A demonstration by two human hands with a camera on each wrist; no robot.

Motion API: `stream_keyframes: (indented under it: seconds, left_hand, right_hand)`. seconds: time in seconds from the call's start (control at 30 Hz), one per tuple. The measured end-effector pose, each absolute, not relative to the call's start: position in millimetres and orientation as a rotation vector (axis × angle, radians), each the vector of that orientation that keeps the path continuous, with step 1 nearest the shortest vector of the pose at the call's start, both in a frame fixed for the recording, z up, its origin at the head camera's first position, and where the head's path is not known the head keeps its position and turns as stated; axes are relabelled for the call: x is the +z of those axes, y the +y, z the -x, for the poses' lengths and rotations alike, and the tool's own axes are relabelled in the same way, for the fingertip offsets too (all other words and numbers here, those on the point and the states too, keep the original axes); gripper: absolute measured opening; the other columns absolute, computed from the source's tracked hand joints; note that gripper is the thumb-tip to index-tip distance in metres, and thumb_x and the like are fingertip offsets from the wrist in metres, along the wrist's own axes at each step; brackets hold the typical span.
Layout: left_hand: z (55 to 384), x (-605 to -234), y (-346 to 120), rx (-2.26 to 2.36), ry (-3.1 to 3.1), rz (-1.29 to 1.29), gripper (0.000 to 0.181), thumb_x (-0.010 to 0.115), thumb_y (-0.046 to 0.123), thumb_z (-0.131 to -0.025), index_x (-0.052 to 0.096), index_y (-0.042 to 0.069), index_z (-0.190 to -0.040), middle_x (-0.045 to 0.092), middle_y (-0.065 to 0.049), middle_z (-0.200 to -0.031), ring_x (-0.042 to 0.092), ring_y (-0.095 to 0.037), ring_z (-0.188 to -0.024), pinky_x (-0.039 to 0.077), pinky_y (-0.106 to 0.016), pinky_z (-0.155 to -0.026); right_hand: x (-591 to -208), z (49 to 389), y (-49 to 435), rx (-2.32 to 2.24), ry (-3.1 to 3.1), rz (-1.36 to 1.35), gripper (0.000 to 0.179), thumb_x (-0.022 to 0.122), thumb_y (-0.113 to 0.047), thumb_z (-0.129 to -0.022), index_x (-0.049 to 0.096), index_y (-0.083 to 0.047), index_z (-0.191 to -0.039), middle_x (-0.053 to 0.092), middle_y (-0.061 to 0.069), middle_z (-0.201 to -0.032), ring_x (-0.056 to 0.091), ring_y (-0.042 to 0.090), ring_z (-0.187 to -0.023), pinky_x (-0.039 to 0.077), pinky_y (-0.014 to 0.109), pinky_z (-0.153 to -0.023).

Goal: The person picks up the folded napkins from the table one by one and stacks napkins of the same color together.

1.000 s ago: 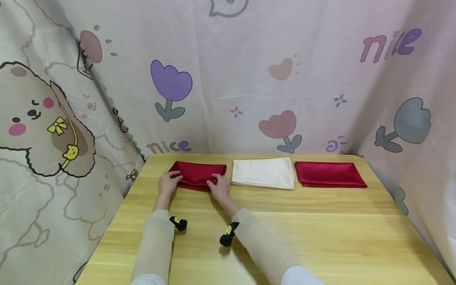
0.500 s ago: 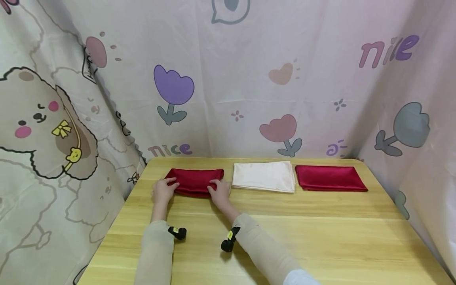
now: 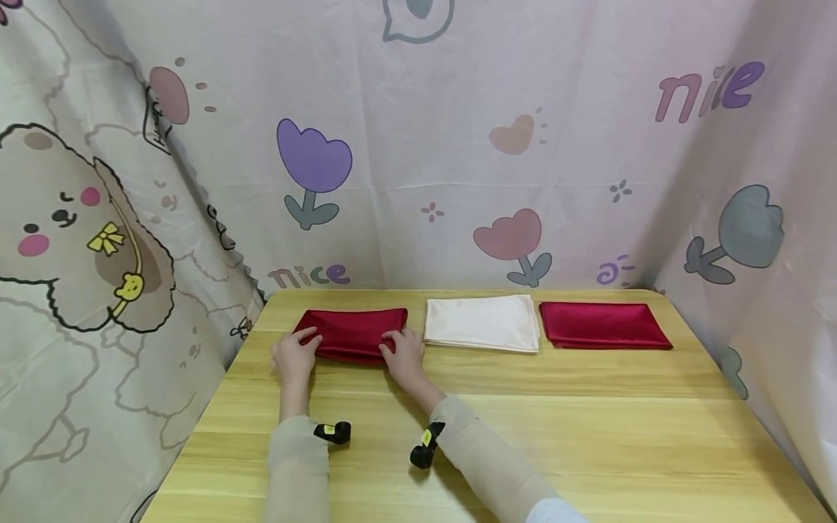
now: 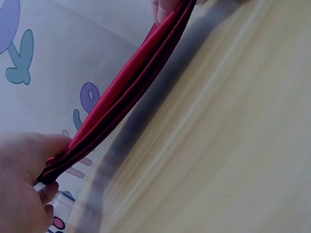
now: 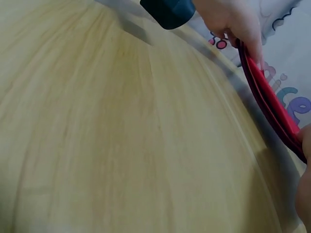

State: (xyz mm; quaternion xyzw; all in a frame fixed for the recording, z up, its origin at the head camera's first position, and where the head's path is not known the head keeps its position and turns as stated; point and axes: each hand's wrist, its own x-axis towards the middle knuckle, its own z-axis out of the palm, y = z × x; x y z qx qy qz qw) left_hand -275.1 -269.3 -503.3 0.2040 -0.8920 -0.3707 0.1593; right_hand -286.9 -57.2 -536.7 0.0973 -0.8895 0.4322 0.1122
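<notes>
At the left of the head view, a folded red satin cloth (image 3: 353, 330) stretches between both hands. My left hand (image 3: 296, 359) pinches its left end, thumb on top and fingers beneath. The right end is gripped by my right hand (image 3: 407, 357); only part of that hand (image 5: 304, 182) shows in the right wrist view. Several folded layers line the near edge of the red cloth (image 4: 116, 99) in the left wrist view. A shadow and a gap beneath it show this edge raised off the table.
A folded cream-white cloth (image 3: 482, 323) lies right of the held one. Beyond it, a second folded red cloth (image 3: 604, 325) lies flat near the back right corner. The wooden table (image 3: 588, 436) ends at a patterned curtain (image 3: 418, 160) behind and on both sides.
Both hands have shifted the red cloth slightly left and nearer to me. Its surface looks smoother, and the left hand has moved further out. The other two cloths stay in place.
</notes>
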Motion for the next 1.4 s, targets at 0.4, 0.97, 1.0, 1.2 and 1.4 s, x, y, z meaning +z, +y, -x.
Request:
stream_keyframes:
  seconds: [0.4, 0.97, 1.0, 1.2, 1.4]
  left_hand:
    - [262, -505, -257, -1.102, -2.385, -0.648, 0.03, 0.07, 0.029, -0.089, 0.073, 0.017, -0.117, 0.055, -0.02, -0.139, 0.038, -0.044, -0.123, 0.024, -0.059, -0.099]
    - [247, -507, -229, -1.13, -2.16, -0.665, 0.027, 0.077, 0.03, -0.084, 0.076, 0.02, -0.11, 0.062, -0.018, -0.132, 0.043, -0.037, -0.115, 0.026, -0.051, -0.09]
    - [246, -507, -228, -1.138, -2.15, -0.655, 0.027, 0.077, 0.029, -0.084, 0.076, 0.02, -0.109, 0.061, -0.018, -0.132, 0.043, -0.038, -0.116, 0.026, -0.052, -0.09]
    - [240, -508, -219, -1.148, -2.116, -0.621, 0.027, 0.078, 0.029, -0.082, 0.077, 0.02, -0.108, 0.059, -0.021, -0.135, 0.042, -0.038, -0.12, 0.026, -0.054, -0.093]
    - [236, -508, -208, -1.133, -2.089, -0.632, 0.026, 0.08, 0.028, -0.081, 0.078, 0.021, -0.105, 0.064, -0.018, -0.127, 0.044, -0.037, -0.108, 0.027, -0.052, -0.091]
  right_hand:
    - [-533, 283, -46, 1.062, -2.529, -0.412, 0.02, 0.07, -0.023, -0.089, 0.072, -0.013, -0.107, 0.061, 0.009, -0.104, 0.048, 0.026, -0.101, 0.031, 0.036, -0.082]
    - [-537, 285, -30, 1.117, -2.322, -0.386, 0.015, 0.074, -0.018, -0.085, 0.073, -0.015, -0.1, 0.056, 0.007, -0.089, 0.045, 0.026, -0.092, 0.032, 0.037, -0.078]
    - [-536, 284, -29, 1.135, -2.314, -0.377, 0.015, 0.074, -0.018, -0.085, 0.073, -0.015, -0.1, 0.056, 0.007, -0.088, 0.045, 0.026, -0.092, 0.032, 0.037, -0.078]
    - [-536, 281, -19, 1.15, -2.298, -0.357, 0.014, 0.074, -0.018, -0.085, 0.073, -0.015, -0.099, 0.056, 0.007, -0.089, 0.045, 0.028, -0.094, 0.033, 0.038, -0.079]
    - [-535, 278, -9, 1.184, -2.281, -0.391, 0.015, 0.073, -0.016, -0.087, 0.072, -0.014, -0.101, 0.052, 0.007, -0.087, 0.042, 0.027, -0.093, 0.031, 0.039, -0.081]
